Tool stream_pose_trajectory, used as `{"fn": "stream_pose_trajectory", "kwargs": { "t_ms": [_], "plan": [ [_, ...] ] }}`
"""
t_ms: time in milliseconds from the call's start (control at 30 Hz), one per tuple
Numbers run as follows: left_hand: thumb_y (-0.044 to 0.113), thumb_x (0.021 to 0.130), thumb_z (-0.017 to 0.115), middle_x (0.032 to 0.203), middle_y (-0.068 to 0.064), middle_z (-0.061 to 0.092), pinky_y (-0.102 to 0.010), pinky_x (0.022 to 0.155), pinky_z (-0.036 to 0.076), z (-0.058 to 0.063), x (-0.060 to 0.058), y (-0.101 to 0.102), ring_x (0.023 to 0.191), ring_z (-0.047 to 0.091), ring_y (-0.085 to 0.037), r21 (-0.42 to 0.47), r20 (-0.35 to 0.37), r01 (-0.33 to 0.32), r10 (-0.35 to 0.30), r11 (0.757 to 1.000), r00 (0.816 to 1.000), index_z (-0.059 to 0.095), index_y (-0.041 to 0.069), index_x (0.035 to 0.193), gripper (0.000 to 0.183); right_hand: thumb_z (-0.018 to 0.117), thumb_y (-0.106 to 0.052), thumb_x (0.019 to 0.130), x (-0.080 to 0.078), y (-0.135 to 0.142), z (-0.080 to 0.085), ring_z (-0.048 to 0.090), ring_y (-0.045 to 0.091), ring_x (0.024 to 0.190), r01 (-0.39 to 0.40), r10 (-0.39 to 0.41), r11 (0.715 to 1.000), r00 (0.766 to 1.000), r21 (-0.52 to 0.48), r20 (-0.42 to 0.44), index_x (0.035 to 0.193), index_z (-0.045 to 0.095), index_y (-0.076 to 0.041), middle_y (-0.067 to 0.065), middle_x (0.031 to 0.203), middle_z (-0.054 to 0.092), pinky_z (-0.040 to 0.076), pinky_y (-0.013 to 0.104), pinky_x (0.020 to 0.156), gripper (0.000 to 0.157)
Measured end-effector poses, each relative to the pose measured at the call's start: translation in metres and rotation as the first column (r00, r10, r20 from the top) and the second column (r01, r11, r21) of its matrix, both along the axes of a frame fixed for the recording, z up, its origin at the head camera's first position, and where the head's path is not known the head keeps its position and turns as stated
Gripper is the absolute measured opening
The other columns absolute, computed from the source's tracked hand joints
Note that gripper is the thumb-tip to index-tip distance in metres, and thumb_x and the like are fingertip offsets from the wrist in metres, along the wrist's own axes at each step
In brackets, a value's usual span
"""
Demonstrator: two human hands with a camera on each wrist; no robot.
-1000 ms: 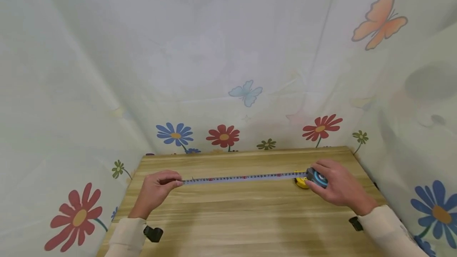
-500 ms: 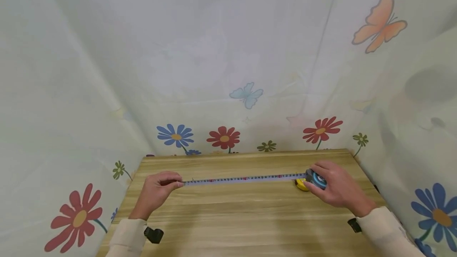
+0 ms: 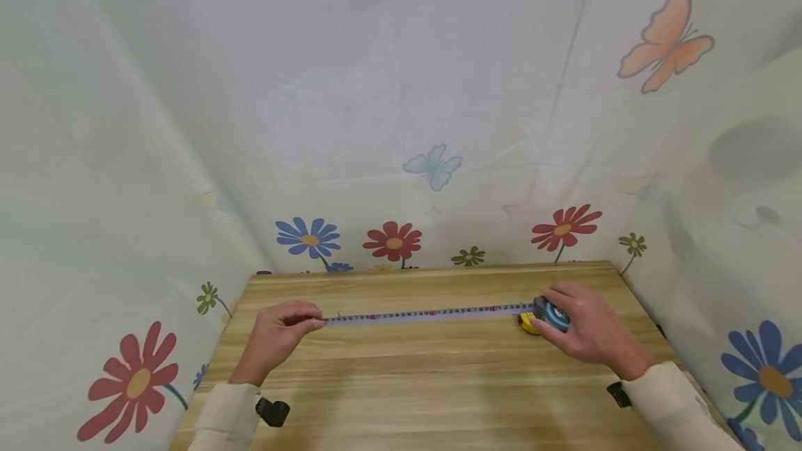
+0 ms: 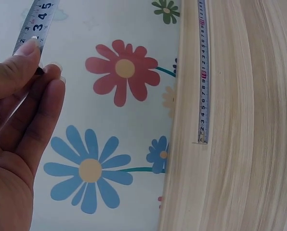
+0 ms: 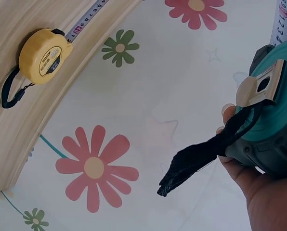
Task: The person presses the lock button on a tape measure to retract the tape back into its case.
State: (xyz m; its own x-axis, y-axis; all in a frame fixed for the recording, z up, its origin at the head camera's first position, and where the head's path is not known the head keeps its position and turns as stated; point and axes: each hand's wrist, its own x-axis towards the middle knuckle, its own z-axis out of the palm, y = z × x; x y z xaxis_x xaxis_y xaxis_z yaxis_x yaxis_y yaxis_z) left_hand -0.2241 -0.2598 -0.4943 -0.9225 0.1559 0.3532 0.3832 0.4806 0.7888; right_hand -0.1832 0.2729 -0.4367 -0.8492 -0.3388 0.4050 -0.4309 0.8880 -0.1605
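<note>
My left hand (image 3: 278,336) pinches the end of a tape measure blade (image 4: 37,26) between thumb and fingers. The blade runs straight across to a teal and black tape measure (image 5: 278,110), whose case my right hand (image 3: 592,329) grips. A metal belt clip (image 5: 266,84) and a black strap (image 5: 201,151) show on that case. A yellow tape measure (image 5: 45,55) lies on the table, its own blade (image 4: 204,86) pulled out along the wood. In the head view the held blade overlaps the lying one, and the teal case partly hides the yellow case.
The wood-grain table (image 3: 413,381) reaches back to pale fabric walls (image 3: 388,89) printed with flowers and butterflies. These walls stand behind and on both sides of it. Dark wrist cameras (image 3: 272,411) sit at the cuffs of light sleeves (image 3: 225,413).
Both hands have shifted very slightly, the right one leftward and the left one rightward, with the blade still stretched between them. The yellow tape measure stays where it was.
</note>
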Motion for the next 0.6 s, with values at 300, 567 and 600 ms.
{"fn": "stream_pose_trajectory", "kwargs": {
  "t_ms": [300,567,600],
  "plan": [
    [0.018,0.090,0.083,0.104,-0.003,0.080,-0.026,0.074,0.063,0.002,0.000,0.004,0.085,0.075,-0.005,0.010,0.021,-0.002,0.002,1.000,1.000,0.082,0.026,0.099,0.011,0.084,-0.039,0.084,0.000,-0.003,-0.002,0.062,0.018,0.089,-0.024,0.023,1.000,1.000,-0.019,-0.019,0.113,0.077,-0.005,0.009,0.111,0.072,0.059,0.038,0.075,0.046],
    [0.017,0.089,0.083,0.103,-0.007,0.080,-0.024,0.075,0.062,0.003,-0.002,0.012,0.085,0.074,-0.005,0.035,0.020,0.011,-0.011,0.999,1.000,0.083,0.020,0.099,0.010,0.084,-0.040,0.083,-0.001,-0.004,-0.004,0.061,0.016,0.087,-0.025,0.024,1.000,0.999,-0.016,-0.035,0.112,0.078,-0.004,0.008,0.108,0.073,0.057,0.036,0.073,0.047],
    [0.016,0.089,0.083,0.102,-0.009,0.080,-0.024,0.075,0.062,0.003,-0.002,0.013,0.085,0.074,-0.005,0.039,0.019,0.011,-0.011,0.999,1.000,0.083,0.019,0.099,0.010,0.084,-0.040,0.083,-0.001,-0.005,-0.004,0.061,0.016,0.087,-0.030,0.030,0.999,0.999,-0.014,-0.039,0.112,0.078,-0.004,0.008,0.108,0.073,0.057,0.036,0.073,0.047]
  ]
}}
